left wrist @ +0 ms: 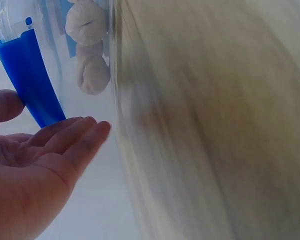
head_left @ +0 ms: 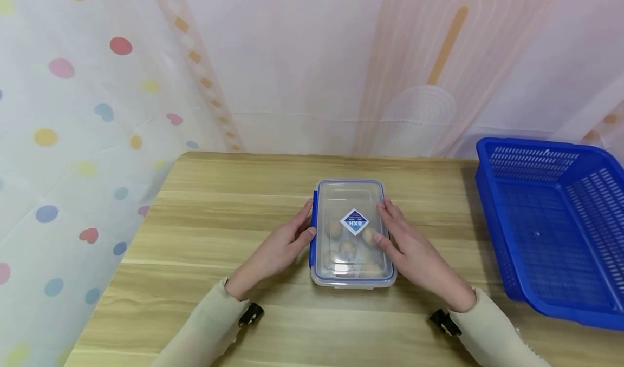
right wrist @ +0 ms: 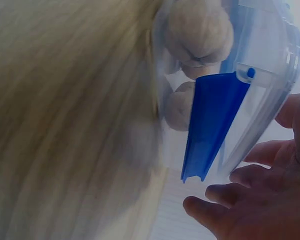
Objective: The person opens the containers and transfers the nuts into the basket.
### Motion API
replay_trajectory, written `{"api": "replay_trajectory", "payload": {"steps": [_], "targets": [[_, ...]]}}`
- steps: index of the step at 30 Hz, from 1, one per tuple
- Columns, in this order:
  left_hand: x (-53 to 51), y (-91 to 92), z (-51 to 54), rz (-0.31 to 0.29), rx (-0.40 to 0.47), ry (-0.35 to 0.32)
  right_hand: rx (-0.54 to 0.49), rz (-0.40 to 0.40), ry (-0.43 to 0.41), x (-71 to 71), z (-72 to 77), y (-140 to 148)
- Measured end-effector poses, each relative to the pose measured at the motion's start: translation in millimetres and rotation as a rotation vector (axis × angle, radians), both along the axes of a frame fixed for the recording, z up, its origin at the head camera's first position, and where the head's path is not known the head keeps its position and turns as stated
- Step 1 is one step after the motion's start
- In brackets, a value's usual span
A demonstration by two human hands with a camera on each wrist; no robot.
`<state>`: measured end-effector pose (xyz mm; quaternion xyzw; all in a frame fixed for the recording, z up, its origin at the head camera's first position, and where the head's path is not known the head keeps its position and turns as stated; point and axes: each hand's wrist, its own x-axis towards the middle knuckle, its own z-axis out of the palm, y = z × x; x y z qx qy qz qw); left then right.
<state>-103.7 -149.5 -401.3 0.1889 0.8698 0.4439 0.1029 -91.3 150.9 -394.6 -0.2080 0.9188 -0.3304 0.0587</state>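
Observation:
A clear plastic food container (head_left: 348,194) with a lid lies on the table, its diamond-shaped label (head_left: 354,222) on top. Inside are several round, pale brown, creased things (right wrist: 199,30). My left hand (head_left: 280,248) is at the left side, fingertips and thumb against the long blue latch (left wrist: 32,80). On the right side, my right hand (head_left: 414,250) rests its thumb on the lid's edge, with the other fingers along the side. A blue latch (right wrist: 215,120) there stands away from the rim, in the right wrist view. Fingers of both hands are fairly straight.
A blue plastic basket (head_left: 512,237) with slotted walls stands at the table's right. The wood-grain table (head_left: 209,221) meets a patterned cloth (head_left: 302,69) at the back, and a dotted cloth (head_left: 88,183) hangs to the left.

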Motion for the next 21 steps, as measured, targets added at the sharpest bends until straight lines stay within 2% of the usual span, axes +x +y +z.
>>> {"api": "replay_trajectory", "payload": {"steps": [10, 16, 21], "targets": [[-0.9, 1.2, -2.8, 0.017, 0.112, -0.018, 0.023, 0.006, 0.003, 2.4, -2.6, -3.2], [-2.3, 6.1, 0.4, 0.097, 0.18, -0.099, 0.016, 0.014, 0.062, 2.9, -4.6, -5.1], [-5.3, 9.9, 2.3, 0.155, 0.238, -0.148, 0.019, 0.006, 0.066, 3.2, -5.4, -5.0]]}}
